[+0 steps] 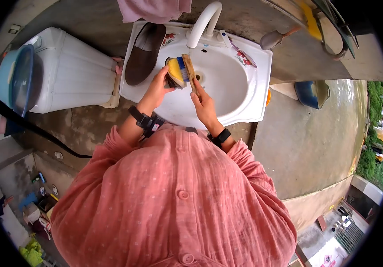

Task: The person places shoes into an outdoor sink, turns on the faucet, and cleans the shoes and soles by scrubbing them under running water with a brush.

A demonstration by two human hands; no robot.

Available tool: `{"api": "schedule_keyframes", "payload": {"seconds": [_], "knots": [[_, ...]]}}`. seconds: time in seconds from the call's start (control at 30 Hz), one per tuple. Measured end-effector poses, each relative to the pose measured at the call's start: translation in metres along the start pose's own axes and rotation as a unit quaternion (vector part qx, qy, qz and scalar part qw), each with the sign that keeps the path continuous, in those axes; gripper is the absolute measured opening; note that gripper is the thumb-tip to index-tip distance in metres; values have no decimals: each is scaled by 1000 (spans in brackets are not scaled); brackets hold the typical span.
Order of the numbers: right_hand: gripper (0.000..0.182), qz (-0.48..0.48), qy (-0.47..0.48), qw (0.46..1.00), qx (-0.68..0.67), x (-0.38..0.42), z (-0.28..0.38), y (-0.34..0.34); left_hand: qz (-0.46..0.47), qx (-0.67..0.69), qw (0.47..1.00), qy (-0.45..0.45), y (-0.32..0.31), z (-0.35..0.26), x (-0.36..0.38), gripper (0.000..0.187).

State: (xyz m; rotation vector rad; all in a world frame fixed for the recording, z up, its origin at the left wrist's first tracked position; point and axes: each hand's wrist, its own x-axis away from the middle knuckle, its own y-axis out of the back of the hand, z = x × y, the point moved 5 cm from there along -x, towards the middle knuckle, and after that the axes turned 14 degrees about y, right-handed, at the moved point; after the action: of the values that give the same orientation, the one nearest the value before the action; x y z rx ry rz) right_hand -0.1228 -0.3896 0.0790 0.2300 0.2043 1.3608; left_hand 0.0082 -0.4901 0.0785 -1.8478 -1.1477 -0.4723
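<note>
Over the white sink basin (225, 95), my left hand (157, 89) is closed around a shoe (175, 70), seen end-on with a yellow face and dark edges. My right hand (205, 104) grips a wooden scrub brush (188, 69). The brush's blue and whitish bristles point left and meet the shoe's yellow face. A dark brown slip-on shoe (145, 58) lies on the left rim of the sink, beside my left hand. The white faucet (205, 20) curves over the basin behind both hands.
A white washing machine (76, 71) stands left of the sink, with blue basins (22, 80) at its far end. A pink towel (153, 10) hangs behind the sink. Tools such as yellow-handled scissors (309, 20) hang at upper right. A dark blue bucket (311, 94) stands right.
</note>
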Motion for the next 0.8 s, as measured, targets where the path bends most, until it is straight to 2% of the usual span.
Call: {"api": "schedule_keyframes", "payload": {"seconds": [0.07,0.1,0.13,0.17,0.23,0.27,0.33,0.4,0.47,0.57,0.67,0.77,0.8], "knots": [[46,5,21,1000,-3,0,-6,-8,-81,-155,983,-50,-10,-15,16,37],[46,12,46,999,-1,1,-7,-10,-99,-224,964,-108,2,-15,6,30],[46,18,70,997,2,3,-6,-10,-101,-226,963,-107,15,-14,-2,30],[46,16,69,997,-1,3,-6,-7,-90,-256,952,-142,25,-17,-8,30],[45,-9,-8,999,-31,2,-8,3,-89,-327,921,-192,22,-25,-6,31],[45,-14,-10,999,-35,1,-8,5,-87,-333,920,-189,20,-25,-7,31],[45,-45,92,995,-16,-2,9,11,-50,-347,902,-253,2,-31,-1,29],[46,-54,115,992,10,2,32,13,-61,-362,904,-218,-2,-32,-9,28],[46,32,95,990,95,6,56,6,-72,-376,905,-186,-2,-32,-21,28],[46,-1,69,990,125,5,29,0,-14,-255,953,-162,4,-25,-32,27],[45,-51,13,993,104,0,-20,11,-19,-257,945,-200,12,-36,-31,25],[45,-47,6,991,122,9,-8,11,-24,-277,938,-207,10,-46,-36,25],[45,-42,45,991,116,7,23,9,-32,-287,936,-202,11,-45,-38,25]]}}
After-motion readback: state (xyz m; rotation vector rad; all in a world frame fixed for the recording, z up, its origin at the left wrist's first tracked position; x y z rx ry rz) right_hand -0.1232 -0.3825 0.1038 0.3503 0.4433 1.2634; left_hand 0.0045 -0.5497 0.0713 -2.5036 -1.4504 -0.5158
